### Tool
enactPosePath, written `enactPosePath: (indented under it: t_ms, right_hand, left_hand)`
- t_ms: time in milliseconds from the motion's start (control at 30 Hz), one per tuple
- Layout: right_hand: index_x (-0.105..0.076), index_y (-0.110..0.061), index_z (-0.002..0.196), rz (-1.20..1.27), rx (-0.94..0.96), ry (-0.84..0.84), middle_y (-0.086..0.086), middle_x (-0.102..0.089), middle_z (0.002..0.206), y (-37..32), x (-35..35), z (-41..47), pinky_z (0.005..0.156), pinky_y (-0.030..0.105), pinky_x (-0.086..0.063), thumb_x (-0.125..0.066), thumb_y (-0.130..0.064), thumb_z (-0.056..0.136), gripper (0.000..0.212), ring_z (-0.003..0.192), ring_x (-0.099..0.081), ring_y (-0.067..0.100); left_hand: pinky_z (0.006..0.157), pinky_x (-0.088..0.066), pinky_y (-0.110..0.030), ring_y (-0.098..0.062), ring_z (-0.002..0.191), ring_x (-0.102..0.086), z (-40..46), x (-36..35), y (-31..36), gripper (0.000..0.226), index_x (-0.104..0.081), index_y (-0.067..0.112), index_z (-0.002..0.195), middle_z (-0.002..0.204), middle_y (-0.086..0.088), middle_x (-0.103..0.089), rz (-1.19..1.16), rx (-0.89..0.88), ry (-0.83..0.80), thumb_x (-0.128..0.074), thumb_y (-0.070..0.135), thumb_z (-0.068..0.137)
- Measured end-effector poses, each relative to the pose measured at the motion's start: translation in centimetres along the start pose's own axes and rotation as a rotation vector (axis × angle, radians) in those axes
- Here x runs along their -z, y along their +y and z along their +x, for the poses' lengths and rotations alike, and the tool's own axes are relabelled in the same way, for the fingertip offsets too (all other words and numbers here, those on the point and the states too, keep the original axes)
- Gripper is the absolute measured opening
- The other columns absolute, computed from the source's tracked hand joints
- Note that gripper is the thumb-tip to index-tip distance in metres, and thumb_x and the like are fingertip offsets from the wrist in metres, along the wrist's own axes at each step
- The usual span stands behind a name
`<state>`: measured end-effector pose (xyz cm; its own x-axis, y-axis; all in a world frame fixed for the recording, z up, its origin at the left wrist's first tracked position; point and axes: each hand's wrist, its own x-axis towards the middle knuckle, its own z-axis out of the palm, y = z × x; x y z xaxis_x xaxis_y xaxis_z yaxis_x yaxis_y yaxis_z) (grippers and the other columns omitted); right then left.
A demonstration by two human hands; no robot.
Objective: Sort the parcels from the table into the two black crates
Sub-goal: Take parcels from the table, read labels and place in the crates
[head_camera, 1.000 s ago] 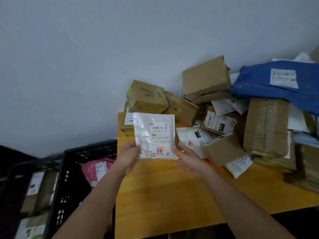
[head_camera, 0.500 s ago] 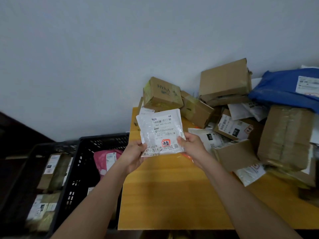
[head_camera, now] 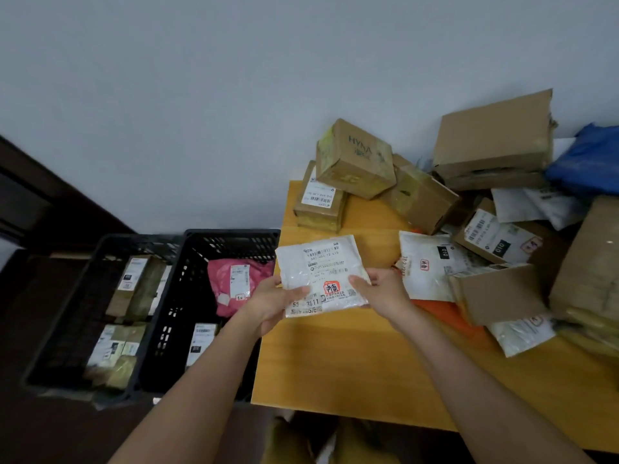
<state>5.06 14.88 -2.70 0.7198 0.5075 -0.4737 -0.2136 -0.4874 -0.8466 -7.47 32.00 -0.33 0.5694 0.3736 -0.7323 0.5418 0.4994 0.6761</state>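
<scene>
Tabletop (head_camera: 351, 363): smooth yellow wood against grey wall. My left hand (head_camera: 276, 303) and right hand (head_camera: 382, 289) pinch glossy white plastic mailer (head_camera: 321, 272) above its left edge.

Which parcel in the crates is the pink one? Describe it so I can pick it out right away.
Start at the yellow table; two black crates sit just off its left edge. Take the crate nearer the table, and look at its far end. The pink parcel lies there, a soft crinkled bag with a white label, the only pink thing among brown boxes and white packets.
</scene>
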Motion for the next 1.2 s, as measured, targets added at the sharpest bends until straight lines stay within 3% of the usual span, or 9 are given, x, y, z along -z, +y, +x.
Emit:
enactPosePath:
  t_ms: [200,333,433,567,767,900,1000,1100,1200]
  right_hand:
    - [-0.069,-0.016,0.113,-0.083,-0.036,-0.082,-0.002,-0.072,0.100,-1.8,-5.2,-1.0,0.065,0.021,-0.053,-0.067,-0.027,0.093,0.022,0.085,-0.069,0.012]
    - [-0.047,-0.015,0.142,-0.102,-0.082,-0.084,0.001,-0.061,0.107,-2.9,-11.7,-1.7,0.080,0.035,-0.056,-0.069,-0.016,0.091,0.056,0.091,-0.065,0.019]
    - [-0.031,-0.020,0.150,-0.116,-0.095,-0.124,-0.002,-0.058,0.095,-4.1,-18.6,-3.7,0.073,0.035,-0.056,-0.063,-0.001,0.090,0.071,0.083,-0.063,0.014]
    - [-0.030,-0.025,0.134,-0.192,-0.110,-0.231,0.006,-0.065,0.098,-4.9,-29.8,-5.9,0.082,0.045,-0.059,-0.062,0.003,0.087,0.064,0.088,-0.067,0.022]
    - [-0.064,-0.015,0.106,-0.324,-0.063,-0.400,0.006,-0.061,0.116,-5.2,-43.8,-8.4,0.087,0.032,-0.055,-0.063,0.005,0.083,0.030,0.103,-0.061,0.020]
    - [-0.065,-0.005,0.120,-0.418,-0.051,-0.440,-0.002,-0.056,0.123,-5.5,-47.5,-8.0,0.086,0.020,-0.046,-0.065,-0.002,0.088,0.032,0.113,-0.057,0.016]
    - [-0.060,0.014,0.116,-0.534,-0.021,-0.452,0.012,-0.061,0.124,-6.5,-48.6,-6.9,0.096,0.038,-0.050,-0.061,-0.006,0.090,0.032,0.119,-0.058,0.030]
    - [-0.059,0.020,0.101,-0.581,-0.048,-0.439,0.029,-0.060,0.112,-7.9,-49.9,-5.2,0.093,0.049,-0.048,-0.058,-0.007,0.091,0.028,0.106,-0.060,0.041]
    - [-0.054,-0.002,0.080,-0.558,-0.059,-0.505,0.010,-0.057,0.087,-9.0,-51.9,-3.0,0.065,0.031,-0.046,-0.056,-0.008,0.092,0.014,0.073,-0.055,0.018]
  left_hand:
    - [0.085,-0.058,-0.048,-0.030,0.097,-0.071,-1.0,6.1,-0.8,0.037,-0.058,0.006,0.121,0.111,-0.015,-0.071,0.063,-0.042,0.096,-0.065,-0.007,0.087]
    - [0.082,-0.059,-0.046,-0.028,0.097,-0.071,-2.8,13.1,-2.3,0.037,-0.060,0.008,0.120,0.111,-0.013,-0.071,0.138,-0.072,0.120,-0.057,-0.012,0.088]
    - [0.086,-0.058,-0.046,-0.026,0.099,-0.070,-5.0,20.1,-4.0,0.037,-0.064,0.014,0.109,0.108,-0.009,-0.072,0.231,-0.064,0.087,-0.050,-0.013,0.087]
    - [0.078,-0.058,-0.039,-0.025,0.095,-0.067,-7.4,30.6,-7.4,0.031,-0.053,0.015,0.107,0.108,-0.009,-0.067,0.207,-0.035,0.307,-0.060,-0.007,0.087]
    - [0.050,-0.045,-0.026,-0.017,0.063,-0.054,-10.2,43.2,-10.1,0.030,-0.048,0.009,0.104,0.090,-0.009,-0.057,0.253,0.043,0.584,-0.066,-0.005,0.085]
    - [0.057,-0.050,-0.029,-0.020,0.069,-0.059,-9.7,47.3,-10.8,0.022,-0.066,0.007,0.101,0.095,-0.010,-0.062,0.237,0.033,0.564,-0.058,-0.009,0.087]
    - [0.080,-0.057,-0.034,-0.025,0.095,-0.064,-8.6,48.6,-10.5,0.026,-0.070,0.009,0.106,0.108,-0.008,-0.064,0.200,0.047,0.519,-0.059,-0.004,0.087]
    - [0.087,-0.056,-0.035,-0.022,0.098,-0.064,-7.6,49.6,-9.5,0.027,-0.067,0.003,0.116,0.113,-0.007,-0.064,0.192,0.066,0.497,-0.060,0.002,0.090]
    - [0.060,-0.049,-0.019,-0.011,0.081,-0.059,-6.9,50.7,-8.2,0.026,-0.063,0.001,0.119,0.111,-0.006,-0.062,0.174,0.062,0.527,-0.057,0.005,0.094]
